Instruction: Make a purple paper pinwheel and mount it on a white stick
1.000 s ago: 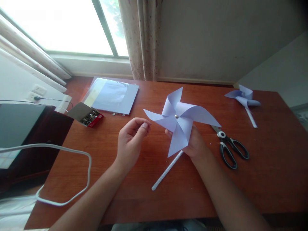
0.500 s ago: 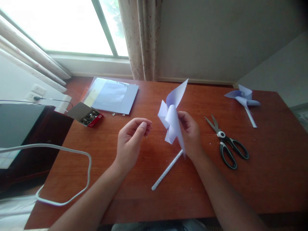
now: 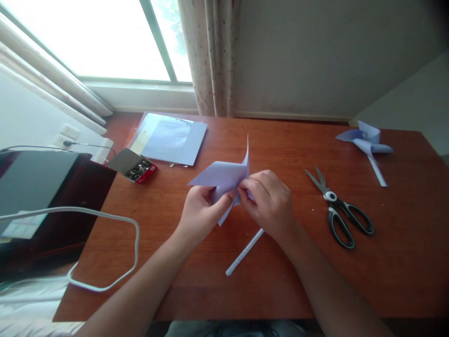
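A pale lilac paper pinwheel [image 3: 220,174] is held above the table between both hands. My left hand [image 3: 201,208] grips its near left side, thumb on the paper. With thumb and fingers pinched together, my right hand [image 3: 268,199] works close to the pinwheel's centre; whether a small pin sits in that pinch I cannot tell. Below my right hand a rolled paper stick [image 3: 244,252] lies on the wood, its upper end hidden by the hand.
Black-handled scissors [image 3: 335,206] lie partly spread on the right of the table [image 3: 196,290]. Behind them rests a finished-looking pinwheel on a stick [image 3: 370,145]. A clear sleeve of paper sheets [image 3: 175,138], an opened small box [image 3: 135,168] and a white cable [image 3: 135,248] occupy the left.
The pinwheel has turned over and come lower and left. My left hand, empty before, has closed on it, and my right hand has shifted its hold to a pinch near the centre.
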A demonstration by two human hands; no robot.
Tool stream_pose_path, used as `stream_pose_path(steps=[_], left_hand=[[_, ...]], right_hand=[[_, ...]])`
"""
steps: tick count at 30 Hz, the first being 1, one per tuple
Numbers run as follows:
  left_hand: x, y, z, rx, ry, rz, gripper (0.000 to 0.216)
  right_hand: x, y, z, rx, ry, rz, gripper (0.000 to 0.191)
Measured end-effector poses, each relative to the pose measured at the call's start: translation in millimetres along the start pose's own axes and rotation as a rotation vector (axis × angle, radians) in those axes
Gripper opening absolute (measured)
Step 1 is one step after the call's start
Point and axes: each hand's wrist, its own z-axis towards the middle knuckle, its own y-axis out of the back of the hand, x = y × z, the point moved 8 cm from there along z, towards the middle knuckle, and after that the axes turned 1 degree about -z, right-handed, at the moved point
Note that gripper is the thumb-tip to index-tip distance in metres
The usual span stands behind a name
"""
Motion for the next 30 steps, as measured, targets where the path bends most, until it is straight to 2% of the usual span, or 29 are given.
stream_pose_path(steps=[4,14,20,30], left_hand=[[0,2,2,-0.068,-0.019,-0.002,0.015],[1,1,7,-0.021,-0.078,0.057,0.015],[2,5,7,-0.048,-0.131,0.185,0.023],[-7,5,5,-0.091,-0.129,0.165,0.026]], right_hand=[[4,0,1,0.020,0.027,0.000,0.008],[7,4,2,-0.010,0.050,-0.009,0.007],[11,7,4,-0.029,0.062,-0.023,0.004],[12,4,-1,-0.017,0.053,0.024,0.011]])
